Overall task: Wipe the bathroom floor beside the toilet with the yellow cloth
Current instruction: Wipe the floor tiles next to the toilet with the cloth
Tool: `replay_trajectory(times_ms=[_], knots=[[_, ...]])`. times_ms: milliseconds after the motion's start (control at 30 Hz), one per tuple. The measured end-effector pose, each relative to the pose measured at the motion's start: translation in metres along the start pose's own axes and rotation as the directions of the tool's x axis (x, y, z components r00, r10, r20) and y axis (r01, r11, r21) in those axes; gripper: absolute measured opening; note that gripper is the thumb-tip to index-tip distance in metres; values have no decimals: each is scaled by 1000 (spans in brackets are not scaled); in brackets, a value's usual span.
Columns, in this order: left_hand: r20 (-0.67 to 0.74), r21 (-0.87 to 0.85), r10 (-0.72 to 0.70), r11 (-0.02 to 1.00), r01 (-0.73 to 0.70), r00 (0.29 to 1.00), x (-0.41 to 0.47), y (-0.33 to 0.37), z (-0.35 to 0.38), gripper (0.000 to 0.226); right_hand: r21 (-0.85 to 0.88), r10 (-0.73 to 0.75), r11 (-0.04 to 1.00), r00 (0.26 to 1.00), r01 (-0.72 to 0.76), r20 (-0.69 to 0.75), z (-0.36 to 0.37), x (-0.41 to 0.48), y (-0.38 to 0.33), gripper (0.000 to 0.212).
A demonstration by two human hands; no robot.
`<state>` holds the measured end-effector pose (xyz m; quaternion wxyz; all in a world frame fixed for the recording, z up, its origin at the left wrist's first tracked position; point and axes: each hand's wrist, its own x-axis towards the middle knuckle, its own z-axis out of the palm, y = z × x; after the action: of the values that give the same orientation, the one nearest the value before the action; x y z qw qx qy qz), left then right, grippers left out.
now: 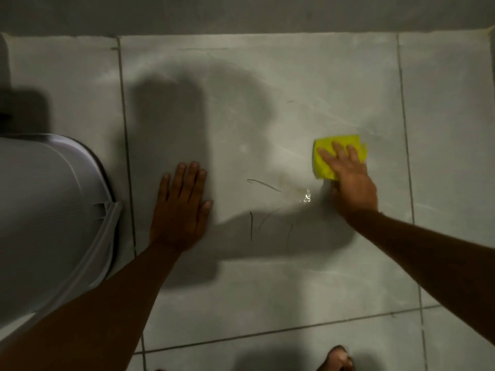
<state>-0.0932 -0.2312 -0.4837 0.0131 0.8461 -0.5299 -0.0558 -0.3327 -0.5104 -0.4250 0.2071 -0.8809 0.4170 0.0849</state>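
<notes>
While the right grip (348, 172) presses open-fingered on the yellow cloth (324, 167) near the right edge of the floor tile (267, 116), the left grip (182, 210) rests flat beside the toilet (40, 210); soft and light, the cloth probably bunches unless pressed mid-fold.

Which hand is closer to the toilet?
Left. The left hand lies flat on the floor beside the toilet; the right hand presses the cloth far off to its right.

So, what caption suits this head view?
Right hand presses a folded yellow cloth on the grey tiled floor; left hand rests flat beside the white toilet.
</notes>
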Motion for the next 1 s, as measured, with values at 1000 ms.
replay_trajectory(times_ms=[1000], knots=[[-7,-20,-1,1000,0,1000,1,-1,3,65,-123,-278,951,958,285,76,45,-47,-76,74]])
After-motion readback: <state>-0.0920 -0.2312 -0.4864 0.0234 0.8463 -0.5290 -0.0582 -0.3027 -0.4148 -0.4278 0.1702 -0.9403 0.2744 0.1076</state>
